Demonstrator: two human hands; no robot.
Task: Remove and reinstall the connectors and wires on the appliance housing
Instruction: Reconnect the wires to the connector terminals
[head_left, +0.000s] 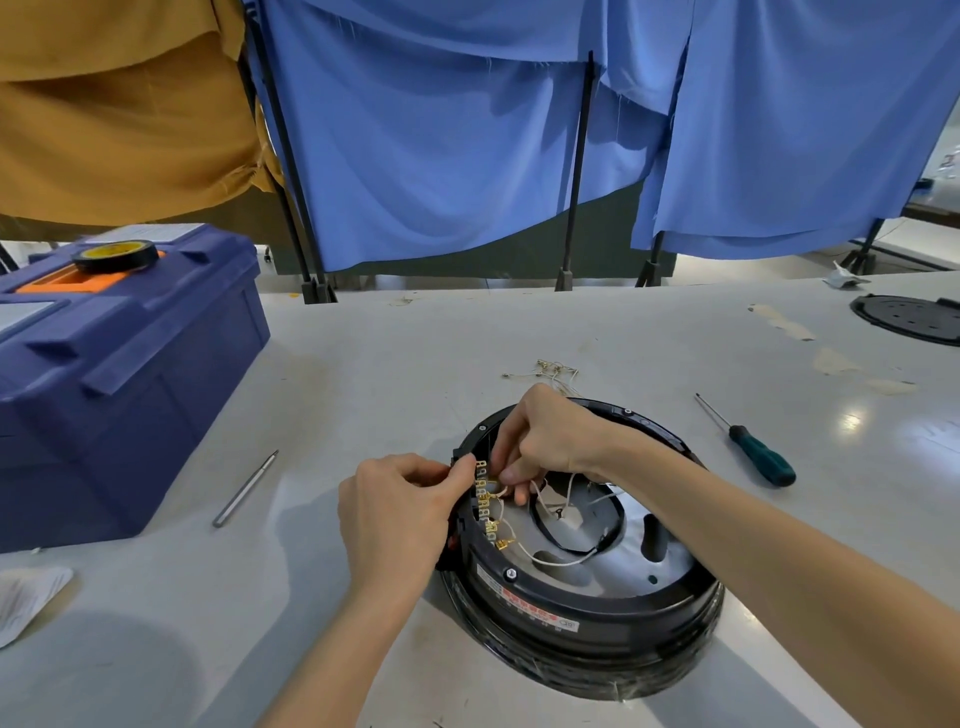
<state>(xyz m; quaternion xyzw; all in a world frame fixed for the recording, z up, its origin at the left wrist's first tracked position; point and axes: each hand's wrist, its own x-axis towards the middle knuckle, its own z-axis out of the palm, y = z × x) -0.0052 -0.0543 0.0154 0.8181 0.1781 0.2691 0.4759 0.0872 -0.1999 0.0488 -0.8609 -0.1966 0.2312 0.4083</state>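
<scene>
Two hands meet at the rim of a round black housing (597, 613), which lies flat on the grey table (363, 364) beneath the right wrist and forearm. The left hand (400, 512) comes in from outside the rim, its fingers curled and its thumb and forefinger pinching the housing's edge at the far end of a row of brass connectors (485, 501). The right hand (540, 441) reaches over from the other side, knuckles up, fingertips bunched just beside the left thumb; they pinch one of the white wires (550, 560) right next to the connector row, though which connector it meets is hidden by the fingers. From under the right fingers the wires loop across the housing's grey inner plate, toward the person.

Just beyond the right knuckles, a small loose bundle of wires (550, 369) with metal ends rests on the table. Well to the right of the right hand lies a screwdriver (753, 447) with a green handle, and farther off on that side a black disc (914, 317) sits near the table's edge. To the left of the left hand lies a thin metal rod (244, 488); past it stands a blue toolbox (119, 395) with a roll of black tape (115, 255) on top. Nearer the person on that side, well clear of the left forearm, lies a sheet of paper (26, 597). Blue cloth (441, 130) hangs far beyond both hands.
</scene>
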